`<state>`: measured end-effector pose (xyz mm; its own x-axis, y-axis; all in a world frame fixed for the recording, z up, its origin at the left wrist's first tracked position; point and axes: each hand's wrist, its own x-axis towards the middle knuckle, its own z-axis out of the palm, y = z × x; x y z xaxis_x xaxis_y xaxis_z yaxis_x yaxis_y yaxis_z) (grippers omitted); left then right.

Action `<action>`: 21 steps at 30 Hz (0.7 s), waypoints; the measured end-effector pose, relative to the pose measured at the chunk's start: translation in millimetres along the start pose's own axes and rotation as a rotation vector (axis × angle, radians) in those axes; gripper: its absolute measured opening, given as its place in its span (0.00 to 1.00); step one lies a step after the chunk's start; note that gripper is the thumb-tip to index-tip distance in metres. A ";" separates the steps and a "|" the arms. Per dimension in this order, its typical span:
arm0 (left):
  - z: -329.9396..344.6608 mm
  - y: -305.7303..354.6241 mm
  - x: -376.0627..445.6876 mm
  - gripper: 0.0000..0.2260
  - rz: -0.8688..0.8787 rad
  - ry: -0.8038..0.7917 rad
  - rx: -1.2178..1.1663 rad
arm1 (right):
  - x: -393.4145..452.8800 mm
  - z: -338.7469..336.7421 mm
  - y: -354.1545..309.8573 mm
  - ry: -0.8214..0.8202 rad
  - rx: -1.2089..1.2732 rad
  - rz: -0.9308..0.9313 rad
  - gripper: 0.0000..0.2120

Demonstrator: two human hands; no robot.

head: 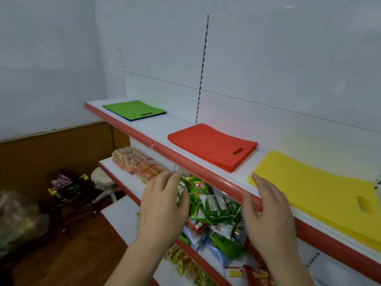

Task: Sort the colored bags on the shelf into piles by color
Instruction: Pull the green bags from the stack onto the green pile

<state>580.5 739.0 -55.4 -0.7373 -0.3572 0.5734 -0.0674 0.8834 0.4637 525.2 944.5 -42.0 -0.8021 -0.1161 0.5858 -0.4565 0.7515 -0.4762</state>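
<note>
Top white shelf with red lip [198, 172]: flat green fabric bags [134, 110] far left, red stack [212, 145] middle, yellow stack [321, 195] nearest. Likely light, limp, slippery; lift by edge or handle slot. Left hand [162, 205] and right hand [268, 211] relaxed, holding nothing.

Left hand [165, 203] and right hand [268, 211] raised, fingers [258, 182] relaxed, empty

You get bright, even, diffuse light on the white back panel [268, 58], with faint coloured glow reflected above the red bags [212, 146] and yellow bags [321, 195]. The floor [82, 244] at lower left is dim and blurred (wide-angle bending shows along the shelf [185, 162] edge). Both hands look soft.
</note>
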 end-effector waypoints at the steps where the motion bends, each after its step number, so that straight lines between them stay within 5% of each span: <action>1: -2.0 -12.9 5.7 0.18 -0.016 0.016 0.011 | 5.7 14.2 -8.5 -0.017 0.009 -0.017 0.22; 21: 10.1 -246.6 212.2 0.19 -0.114 0.098 0.263 | 202.2 303.7 -147.0 -0.129 0.206 -0.174 0.22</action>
<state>433.9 448.3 -54.9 -0.6476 -0.4748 0.5960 -0.3270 0.8796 0.3455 313.2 613.4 -52.8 -0.7413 -0.3226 0.5886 -0.6493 0.5668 -0.5071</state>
